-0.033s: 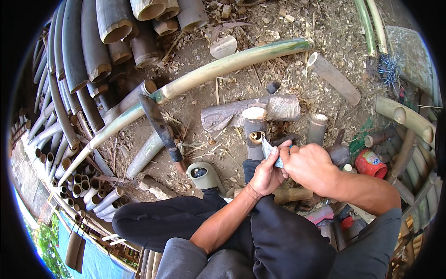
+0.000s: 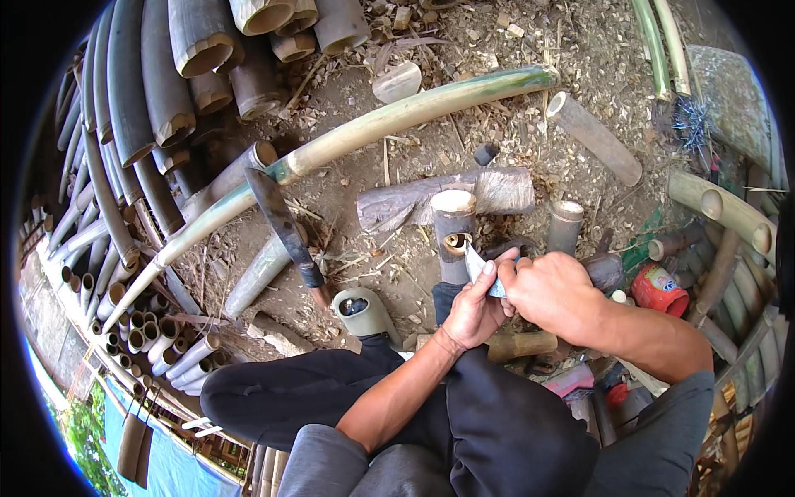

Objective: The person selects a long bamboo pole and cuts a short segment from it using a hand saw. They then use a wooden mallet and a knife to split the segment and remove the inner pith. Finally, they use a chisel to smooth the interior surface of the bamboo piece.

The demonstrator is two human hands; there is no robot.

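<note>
two forearms come in from the lower edge over dark trousers and meet just past the knees. the left hand is curled shut around the lower end of a short bamboo tube, with its thumb laid up along a small pale knife blade. the right hand is closed in a fist on the knife's handle, which the fingers hide, and the two hands touch at the knuckles. the blade tip lies against the side of the tube, just below a hollow opening in it. the tube stands roughly upright between the knees, its cut top pale and round.

just left of the left knee, an olive-green boot rests on the dirt. a short yellowish bamboo piece lies under the right wrist, and a red tin sits to the right beside more cut stubs.

beyond the hands, a grey split log lies crosswise behind the tube, and a second short tube stands just right of it. a dark machete lies on the ground to the left, blade pointing away. a long green bamboo pole runs diagonally across the chip-strewn ground. farthest off, at upper left, thick bamboo culms are stacked with their cut ends facing in.
</note>
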